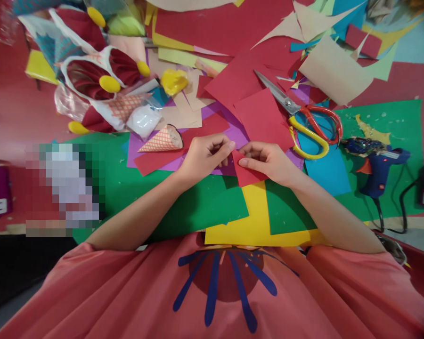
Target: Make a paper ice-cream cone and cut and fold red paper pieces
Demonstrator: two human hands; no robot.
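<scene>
Right of the scissors [293,107], glue gun [377,167] on a sheet [404,120]! Under the scissors, overlapping papers [263,117]; beyond the scissors, scraps [307,26]. In front and left of the scissors, left hand [207,154] and right hand [270,160], paper piece [248,174] between; farther left of the scissors, lone cone [160,140], then clustered cones [86,80].

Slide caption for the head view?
Right hand pinches red paper, left hand at its corner; scissors and glue gun nearby.

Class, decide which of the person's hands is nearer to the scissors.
The right. The right hand, pinching red paper, is below and left of the scissors in the picture; the left hand is farther left, at the paper's upper-left corner.
</scene>
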